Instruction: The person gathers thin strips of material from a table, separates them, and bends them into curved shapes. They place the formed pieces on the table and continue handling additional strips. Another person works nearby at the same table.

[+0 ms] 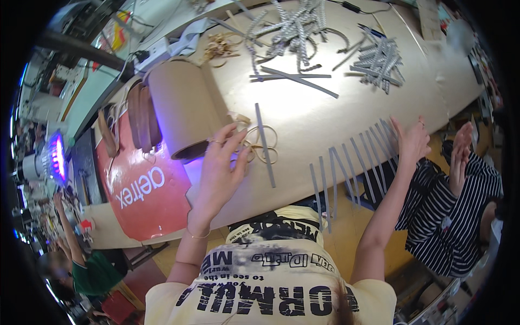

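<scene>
I am leaning over a wide tan tabletop, seen from above my head. My left hand is spread open, fingers fanned, palm down near the near edge of the tabletop. It holds nothing. It hovers over or lightly touches a small cluster of tan rubber bands; I cannot tell which. Just beside the bands lies a single grey strip, pointing away from me.

My right hand is also open and flat, gripping nothing, its fingertips resting at the far ends of a row of grey strips. These strips lie side by side like a fan along the near right edge of the tabletop, their lower ends hanging over it.

A large brown cardboard roll lies at the left edge, close to my left hand. Toward the far edge sit piles of bundled grey strips and another heap of rubber bands. A person in a striped shirt sits at my right.

I judge the work in hand to be gathering loose strips and binding them. The next move would call for pinching up one band on the left and sweeping the fanned strips together on the right.
</scene>
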`<state>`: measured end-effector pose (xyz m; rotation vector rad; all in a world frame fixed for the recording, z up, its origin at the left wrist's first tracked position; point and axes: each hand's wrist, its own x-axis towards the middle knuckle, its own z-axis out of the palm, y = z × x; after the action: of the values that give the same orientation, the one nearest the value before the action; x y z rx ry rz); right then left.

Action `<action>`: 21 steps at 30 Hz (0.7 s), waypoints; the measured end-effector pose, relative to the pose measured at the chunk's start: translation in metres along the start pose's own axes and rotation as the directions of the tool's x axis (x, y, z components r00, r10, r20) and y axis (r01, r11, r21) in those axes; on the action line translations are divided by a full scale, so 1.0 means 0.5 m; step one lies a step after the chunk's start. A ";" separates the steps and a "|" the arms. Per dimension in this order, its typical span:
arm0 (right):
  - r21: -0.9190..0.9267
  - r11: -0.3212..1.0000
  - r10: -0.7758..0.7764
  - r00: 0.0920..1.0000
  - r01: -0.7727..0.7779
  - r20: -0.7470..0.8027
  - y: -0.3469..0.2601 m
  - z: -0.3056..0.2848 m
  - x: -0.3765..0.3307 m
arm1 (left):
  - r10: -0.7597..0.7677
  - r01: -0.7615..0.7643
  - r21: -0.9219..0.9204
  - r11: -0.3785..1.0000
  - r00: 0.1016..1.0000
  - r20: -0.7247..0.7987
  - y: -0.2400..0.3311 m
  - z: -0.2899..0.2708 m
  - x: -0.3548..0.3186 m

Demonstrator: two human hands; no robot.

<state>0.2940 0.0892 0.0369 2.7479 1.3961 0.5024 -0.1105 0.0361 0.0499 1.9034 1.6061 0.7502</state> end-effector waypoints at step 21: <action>0.939 0.322 -0.604 0.789 0.117 0.109 -0.330 -0.154 -0.250 | 0.109 -0.114 0.263 0.958 0.994 0.031 -0.062 0.099 0.019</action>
<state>0.0738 0.0796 0.0493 2.5115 2.5547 -1.2704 -0.0954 0.0478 -0.0062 2.1987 1.6691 0.5859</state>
